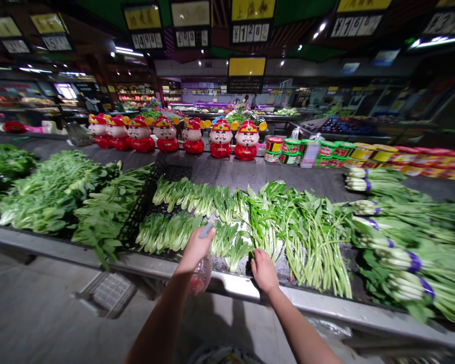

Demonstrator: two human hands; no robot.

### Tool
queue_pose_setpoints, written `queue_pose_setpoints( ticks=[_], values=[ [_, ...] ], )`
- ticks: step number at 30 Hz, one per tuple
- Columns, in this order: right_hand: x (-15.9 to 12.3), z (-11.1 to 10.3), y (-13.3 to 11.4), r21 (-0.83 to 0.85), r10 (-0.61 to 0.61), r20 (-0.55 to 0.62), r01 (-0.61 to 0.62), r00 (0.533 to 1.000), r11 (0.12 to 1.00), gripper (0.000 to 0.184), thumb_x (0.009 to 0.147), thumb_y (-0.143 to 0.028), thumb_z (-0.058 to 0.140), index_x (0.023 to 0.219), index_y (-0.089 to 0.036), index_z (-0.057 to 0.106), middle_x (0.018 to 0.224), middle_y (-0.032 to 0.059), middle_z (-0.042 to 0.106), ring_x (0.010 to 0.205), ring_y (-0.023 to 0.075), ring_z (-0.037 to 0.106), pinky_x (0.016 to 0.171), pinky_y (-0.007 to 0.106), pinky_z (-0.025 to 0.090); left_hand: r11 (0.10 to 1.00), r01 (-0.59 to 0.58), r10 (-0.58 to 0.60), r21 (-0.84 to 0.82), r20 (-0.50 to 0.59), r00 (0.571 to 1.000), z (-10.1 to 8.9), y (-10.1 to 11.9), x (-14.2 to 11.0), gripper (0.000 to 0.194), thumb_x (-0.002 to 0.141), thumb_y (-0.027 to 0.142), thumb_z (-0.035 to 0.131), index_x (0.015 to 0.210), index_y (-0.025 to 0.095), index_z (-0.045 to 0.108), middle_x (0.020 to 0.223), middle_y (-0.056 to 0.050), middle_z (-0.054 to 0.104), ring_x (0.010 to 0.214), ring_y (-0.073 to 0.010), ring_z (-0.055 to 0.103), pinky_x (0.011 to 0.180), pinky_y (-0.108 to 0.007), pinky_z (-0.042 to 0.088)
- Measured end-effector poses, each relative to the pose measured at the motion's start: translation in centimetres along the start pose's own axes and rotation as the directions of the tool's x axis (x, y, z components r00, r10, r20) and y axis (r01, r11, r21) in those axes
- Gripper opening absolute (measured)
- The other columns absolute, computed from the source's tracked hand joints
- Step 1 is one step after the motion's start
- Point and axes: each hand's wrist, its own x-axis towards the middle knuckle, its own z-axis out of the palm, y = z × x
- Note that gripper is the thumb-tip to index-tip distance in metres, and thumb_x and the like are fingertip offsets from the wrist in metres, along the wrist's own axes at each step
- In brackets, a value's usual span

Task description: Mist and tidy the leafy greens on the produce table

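My left hand (196, 248) is closed around a clear spray bottle (200, 273), whose grey nozzle points up over the greens while its body hangs below the hand by the counter edge. Just beyond it lie two rows of small bok choy (182, 217) on a dark mesh. My right hand (264, 270) rests at the front of the stall, fingers curled onto the stems of a pile of leafy greens (265, 222). Long-stemmed greens (318, 242) lie to its right.
A metal counter edge (235, 285) runs along the front. Heaps of leafy vegetables (53, 192) fill the left, and bundles tied with purple bands (402, 260) the right. Red figurine jars (220, 139) and tins (326, 151) line the back. A floor grate (109, 293) lies lower left.
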Motion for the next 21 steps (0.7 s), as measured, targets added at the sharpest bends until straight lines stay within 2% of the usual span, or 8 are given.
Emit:
queue_pose_setpoints(
  ticks=[3,5,11,16,21],
  values=[
    [0.1,0.2,0.1,0.000,-0.004,-0.006,0.004,1.000,1.000,0.043,0.097,-0.028,0.033,0.128,-0.015,0.059,0.133,0.0141,0.058,0.126,0.0265,0.052,0.111,0.039,0.036,1.000,-0.007,0.006,0.029,0.024,1.000,0.1,-0.1,0.3,0.033,0.085,0.046,0.052,0.068,0.020,0.063,0.060,0.002,0.057,0.061,-0.0165,0.056,0.057,-0.027,0.043],
    [0.1,0.2,0.2,0.004,-0.006,-0.008,0.006,1.000,1.000,0.043,0.096,-0.028,0.033,0.128,-0.015,0.060,0.132,0.0145,0.059,0.126,0.0271,0.052,0.111,0.040,0.036,0.999,-0.017,0.016,0.036,0.002,1.000,0.0,-0.1,0.3,0.032,0.086,0.045,0.052,0.070,0.020,0.064,0.063,0.001,0.060,0.062,-0.0171,0.057,0.058,-0.028,0.044],
    [0.2,0.4,0.3,0.001,-0.007,-0.009,0.007,1.000,1.000,0.044,0.096,-0.028,0.032,0.128,-0.015,0.060,0.132,0.0146,0.059,0.127,0.0268,0.051,0.112,0.040,0.036,0.995,-0.093,0.095,0.036,-0.055,0.994,-0.8,0.6,0.8,0.037,0.088,0.048,0.050,0.094,0.018,0.070,0.085,-0.005,0.070,0.077,-0.0199,0.063,0.071,-0.031,0.048],
    [0.2,0.4,0.3,-0.012,0.001,-0.006,-0.001,1.000,1.000,0.044,0.097,-0.029,0.031,0.128,-0.014,0.059,0.133,0.0146,0.059,0.127,0.0262,0.052,0.112,0.038,0.036,0.987,-0.100,0.106,0.127,-0.046,0.993,-2.4,1.2,1.6,0.035,0.089,0.046,0.048,0.090,0.018,0.069,0.086,-0.006,0.070,0.079,-0.0202,0.063,0.072,-0.031,0.047],
    [0.2,0.4,0.3,0.000,0.007,-0.024,-0.007,1.000,1.000,0.043,0.096,-0.029,0.034,0.126,-0.016,0.060,0.131,0.0138,0.060,0.125,0.0261,0.053,0.110,0.039,0.038,0.977,-0.045,0.059,0.208,-0.060,0.996,-4.3,0.3,2.0,0.031,0.087,0.043,0.049,0.081,0.019,0.068,0.079,-0.004,0.068,0.074,-0.0200,0.062,0.066,-0.029,0.044]
  ],
)
